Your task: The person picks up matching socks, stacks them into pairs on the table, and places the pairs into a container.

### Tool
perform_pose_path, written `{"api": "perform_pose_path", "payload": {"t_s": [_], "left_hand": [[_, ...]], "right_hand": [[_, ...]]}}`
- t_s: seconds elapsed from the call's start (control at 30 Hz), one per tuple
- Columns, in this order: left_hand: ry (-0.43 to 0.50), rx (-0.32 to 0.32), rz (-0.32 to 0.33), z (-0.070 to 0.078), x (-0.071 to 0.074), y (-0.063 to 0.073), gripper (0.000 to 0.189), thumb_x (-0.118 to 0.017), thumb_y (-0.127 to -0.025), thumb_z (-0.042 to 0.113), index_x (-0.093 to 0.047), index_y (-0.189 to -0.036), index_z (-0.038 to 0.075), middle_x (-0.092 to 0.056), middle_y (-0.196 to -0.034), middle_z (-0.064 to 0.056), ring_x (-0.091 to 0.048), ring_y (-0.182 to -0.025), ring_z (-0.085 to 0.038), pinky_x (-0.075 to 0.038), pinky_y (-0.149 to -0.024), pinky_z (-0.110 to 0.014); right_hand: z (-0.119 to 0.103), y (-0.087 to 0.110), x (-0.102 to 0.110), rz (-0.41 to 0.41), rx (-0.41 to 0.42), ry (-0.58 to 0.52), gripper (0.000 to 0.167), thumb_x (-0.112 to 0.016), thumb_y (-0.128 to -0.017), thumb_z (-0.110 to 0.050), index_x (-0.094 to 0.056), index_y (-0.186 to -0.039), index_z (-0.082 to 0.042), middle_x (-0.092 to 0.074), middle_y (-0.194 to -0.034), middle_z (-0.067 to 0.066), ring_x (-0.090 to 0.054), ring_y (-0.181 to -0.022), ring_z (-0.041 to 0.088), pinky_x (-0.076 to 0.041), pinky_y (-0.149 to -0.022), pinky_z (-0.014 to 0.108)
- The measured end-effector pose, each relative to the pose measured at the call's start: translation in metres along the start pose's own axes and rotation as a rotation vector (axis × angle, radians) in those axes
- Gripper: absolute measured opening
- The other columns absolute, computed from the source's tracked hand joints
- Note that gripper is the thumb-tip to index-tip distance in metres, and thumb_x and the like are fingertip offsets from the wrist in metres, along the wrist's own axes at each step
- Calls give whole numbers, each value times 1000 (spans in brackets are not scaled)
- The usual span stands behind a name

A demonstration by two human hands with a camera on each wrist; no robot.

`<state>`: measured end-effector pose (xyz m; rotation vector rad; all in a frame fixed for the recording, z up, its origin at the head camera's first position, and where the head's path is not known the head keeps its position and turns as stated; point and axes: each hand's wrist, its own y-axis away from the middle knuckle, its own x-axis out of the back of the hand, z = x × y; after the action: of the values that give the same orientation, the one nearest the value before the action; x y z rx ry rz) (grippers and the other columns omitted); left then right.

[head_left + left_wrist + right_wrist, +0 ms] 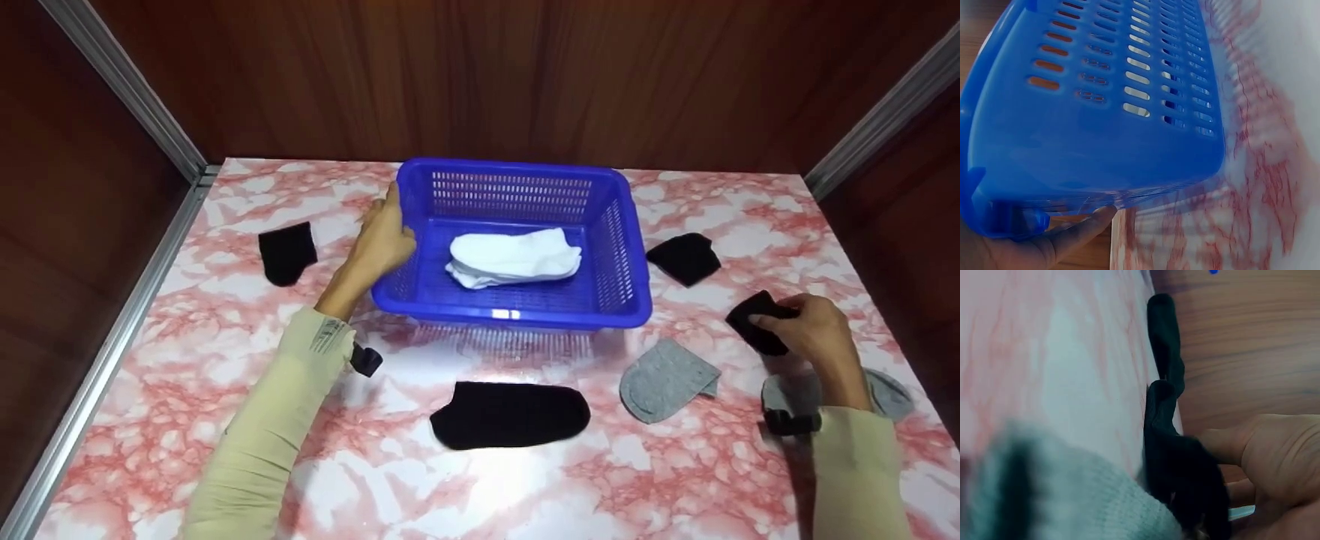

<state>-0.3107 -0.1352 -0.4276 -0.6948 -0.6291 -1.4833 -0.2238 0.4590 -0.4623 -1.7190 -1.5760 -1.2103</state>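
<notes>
My left hand (381, 241) grips the left rim of a blue plastic basket (480, 309), thumb on the inner side. In the left wrist view a finger (1081, 233) lies along the basket's outer wall. A small stack of white socks (514, 259) lies flat inside the basket. On the right, my right hand (821, 330) pinches a folded black sock (754, 330) between thumb and fingers; in the right wrist view this sock (1176, 467) stands bunched at the fingertips. Under the right wrist lies a grey sock (791, 394), partly hidden by the arm.
Another folded black sock (684, 258) lies right of the basket, and one (287, 253) to its left. In front are a flat black sock (514, 415) and a folded grey sock (664, 381). Wood-grained panels (510, 82) enclose the red-and-white marbled table (360, 480).
</notes>
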Motion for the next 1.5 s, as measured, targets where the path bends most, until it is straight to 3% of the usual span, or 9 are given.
{"api": "perform_pose_path", "payload": {"t_s": [0.23,0.33,0.47,0.77,1.0,1.17,1.27,1.37,1.5], "left_hand": [[-4,12,-12,1,-2,0,86,-50,-92,-1,-7,-167,-2,-41,-155,-39,-48,-141,-43,-42,-122,-53],[-8,3,-11,0,-2,1,85,-50,-92,-1,-8,-166,-3,-41,-155,-39,-46,-144,-44,-41,-123,-52],[-20,-4,-1,1,-1,0,84,-50,-93,-1,-9,-166,-4,-43,-153,-39,-45,-145,-46,-39,-124,-52],[-21,3,-7,0,-1,0,85,-51,-92,-1,-9,-166,-4,-46,-150,-38,-51,-137,-44,-43,-121,-53],[-21,9,-4,1,-1,0,85,-52,-92,0,-9,-166,-4,-48,-147,-38,-53,-134,-45,-43,-121,-54],[0,12,-3,1,-1,0,84,-51,-93,1,-11,-166,-3,-43,-149,-39,-51,-136,-48,-43,-121,-56],[41,35,13,1,1,2,82,-53,-95,5,-14,-167,1,-37,-151,-37,-52,-134,-49,-46,-118,-55],[62,23,54,2,5,5,77,-57,-97,9,-22,-165,1,-34,-150,-35,-52,-134,-48,-45,-119,-53],[52,-26,133,10,15,14,66,-59,-98,12,-36,-159,-2,-38,-149,-33,-48,-138,-48,-39,-123,-53]], "right_hand": [[-1,2,-4,61,12,-42,68,-69,-99,-34,-49,-138,17,-53,-134,44,-57,-118,57,-52,-91,59],[-4,3,-5,83,40,-60,62,-70,-99,-34,-54,-137,14,-57,-132,41,-59,-118,55,-53,-83,44],[-13,4,-2,110,61,-86,60,-70,-99,-36,-57,-136,10,-59,-133,37,-58,-120,51,-43,-77,24],[-44,17,1,191,140,-110,54,-74,-97,-35,-62,-134,4,-65,-130,32,-61,-115,42,-39,-68,6],[-75,39,5,251,265,-58,50,-78,-95,-32,-67,-130,2,-69,-123,32,-66,-102,41,-34,-67,4],[-100,60,4,283,354,-72,44,-81,-92,-28,-71,-126,-1,-73,-119,27,-57,-88,-4,-36,-70,4],[-118,72,-2,286,420,-84,39,-84,-90,-25,-73,-121,-3,-75,-115,23,-48,-85,-18,-38,-74,9],[-134,83,-9,279,492,-93,35,-86,-88,-21,-74,-116,-4,-76,-112,20,-51,-89,-12,-38,-78,12],[-153,98,-17,255,575,-117,32,-87,-86,-16,-75,-114,-5,-78,-108,16,-56,-88,-5,-39,-77,7]]}}
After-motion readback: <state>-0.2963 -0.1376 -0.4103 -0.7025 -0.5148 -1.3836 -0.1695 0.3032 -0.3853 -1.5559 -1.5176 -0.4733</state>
